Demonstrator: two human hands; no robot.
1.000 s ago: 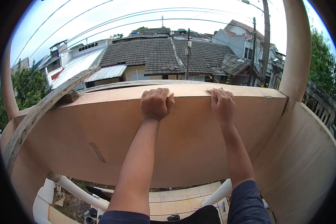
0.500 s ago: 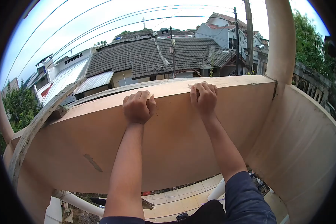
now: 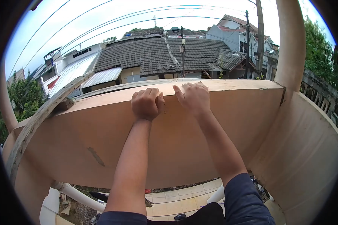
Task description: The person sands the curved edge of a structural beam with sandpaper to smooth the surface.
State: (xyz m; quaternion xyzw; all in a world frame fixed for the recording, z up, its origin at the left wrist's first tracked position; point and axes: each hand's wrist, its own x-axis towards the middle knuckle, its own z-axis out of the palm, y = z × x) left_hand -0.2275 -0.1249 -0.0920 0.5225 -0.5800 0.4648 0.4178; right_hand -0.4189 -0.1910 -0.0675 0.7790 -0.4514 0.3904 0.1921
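Note:
A peach-coloured wall (image 3: 112, 98) runs across the middle of the view, with a flat top ledge. My left hand (image 3: 145, 104) is closed at its front edge, knuckles up and fingers curled over the ledge; whether anything small is inside cannot be made out. Just to the right, my right hand (image 3: 193, 96) lies over the top edge, thumb spread out to the left and fingertips on the ledge. A small pale patch shows by its fingers, too small to name. The two hands are apart.
A weathered wooden plank (image 3: 39, 118) leans over the wall at the left, by a dark block (image 3: 64, 105). A round pillar (image 3: 291, 45) rises at the right. Below are white pipes (image 3: 82, 200) and a tiled floor (image 3: 187, 202). Roofs and overhead wires lie beyond.
My right hand has moved left along the ledge, nearer my left hand, and its thumb has spread. The surroundings have shifted slightly right in view.

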